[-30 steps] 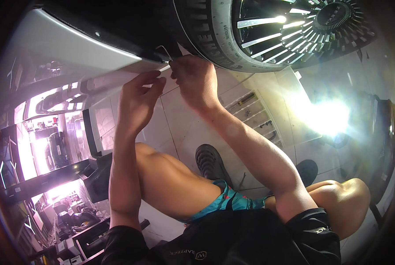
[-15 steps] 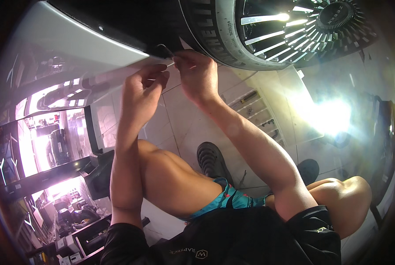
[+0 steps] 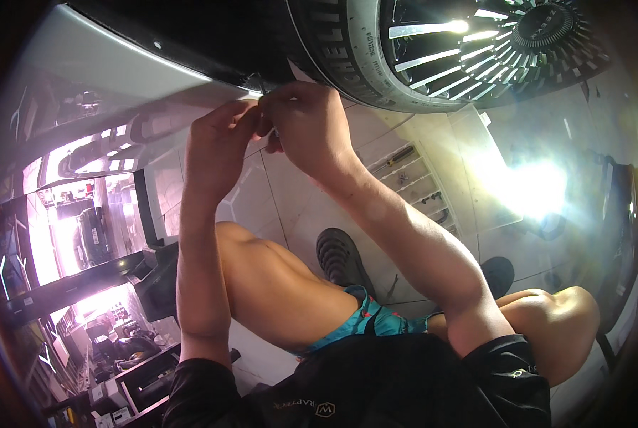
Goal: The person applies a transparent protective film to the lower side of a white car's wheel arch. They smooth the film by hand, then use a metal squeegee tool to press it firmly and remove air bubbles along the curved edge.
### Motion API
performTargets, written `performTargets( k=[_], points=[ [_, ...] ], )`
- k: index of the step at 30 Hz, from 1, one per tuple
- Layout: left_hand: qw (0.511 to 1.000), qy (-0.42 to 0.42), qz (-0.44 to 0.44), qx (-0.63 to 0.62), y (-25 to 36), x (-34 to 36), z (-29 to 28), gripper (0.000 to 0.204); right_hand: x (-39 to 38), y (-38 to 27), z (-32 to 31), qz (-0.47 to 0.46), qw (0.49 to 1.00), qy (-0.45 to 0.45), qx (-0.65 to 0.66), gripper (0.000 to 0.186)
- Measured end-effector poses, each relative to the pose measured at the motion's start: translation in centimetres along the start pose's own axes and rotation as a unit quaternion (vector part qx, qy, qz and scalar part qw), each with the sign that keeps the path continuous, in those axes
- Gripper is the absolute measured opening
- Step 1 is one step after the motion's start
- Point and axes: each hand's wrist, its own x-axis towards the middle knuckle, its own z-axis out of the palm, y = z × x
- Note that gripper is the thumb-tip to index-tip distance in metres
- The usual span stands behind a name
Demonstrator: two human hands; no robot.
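Observation:
Both hands meet at the lower edge of a car's pale body panel (image 3: 183, 80), just left of the front tyre (image 3: 365, 53). My left hand (image 3: 219, 143) is closed in a pinch beside the right, palm side hidden. My right hand (image 3: 308, 125) has its fingers curled together, touching or nearly touching the left fingertips. A thin dark wire or strip (image 3: 260, 82) rises from the right fingertips toward the dark wheel-arch liner (image 3: 240, 36). What the left fingers pinch, if anything, is too small to make out.
A pale compartment tray (image 3: 412, 178) with small parts lies on the tiled floor (image 3: 276, 196) below the wheel (image 3: 501, 43). A bright lamp (image 3: 543, 189) glares at right. Shelving units and a dark box (image 3: 162, 282) stand at left. My shoe (image 3: 344, 264) is beneath my arms.
My right hand has shifted a little left and curled inward, coming up against the left hand. The left hand has moved slightly left, its fingers closing more.

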Motion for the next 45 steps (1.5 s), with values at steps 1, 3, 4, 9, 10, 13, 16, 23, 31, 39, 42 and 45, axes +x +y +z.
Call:
performTargets(
  k=[1,3,4,9,10,13,16,23,31,39,42,45],
  points=[
    [1.000,-0.011,-0.014,-0.003,0.1,0.0,-0.4,0.030,0.0,-0.8,0.2,0.037,0.997,-0.027,0.061,0.024],
    [0.998,-0.022,-0.024,-0.053,0.1,-0.2,-0.9,0.030,0.1,-2.2,0.9,0.104,0.981,-0.053,0.154,0.025],
    [0.995,-0.022,-0.020,-0.098,0.2,-0.5,-1.2,0.030,0.4,-2.7,1.5,0.134,0.972,-0.052,0.187,0.025],
    [0.987,0.014,-0.045,-0.152,0.1,-0.9,-1.7,0.036,0.5,-3.6,2.2,0.209,0.917,-0.079,0.330,0.025],
    [0.990,0.018,-0.038,-0.133,0.0,-0.9,-1.7,0.035,0.4,-3.5,2.0,0.183,0.926,-0.097,0.315,0.025],
    [0.995,0.016,-0.028,-0.094,-0.1,-0.5,-1.5,0.031,0.3,-2.5,1.0,0.105,0.969,-0.094,0.201,0.026],
    [0.998,-0.009,-0.025,-0.057,0.2,-0.2,-1.5,0.031,0.5,-0.8,0.5,-0.025,0.999,0.000,-0.028,0.024],
    [1.000,-0.001,-0.011,-0.025,1.1,-0.4,-1.0,0.030,1.9,3.3,-0.1,-0.104,0.961,0.097,-0.237,0.018],
    [0.999,0.016,0.008,-0.028,0.8,-0.6,-0.7,0.027,2.4,4.4,-0.3,-0.107,0.960,0.110,-0.234,0.017],
    [0.973,0.090,0.115,0.178,3.3,-2.6,0.7,0.021,2.5,4.6,-0.6,-0.177,0.934,0.145,-0.274,0.014],
    [0.901,0.123,0.286,0.302,4.9,-2.7,0.5,0.020,2.4,4.7,-0.6,-0.214,0.929,0.163,-0.255,0.014],
    [0.798,0.096,0.394,0.446,6.6,-1.7,-0.1,0.021,2.4,4.9,-0.6,-0.207,0.929,0.166,-0.259,0.014]
  ],
)
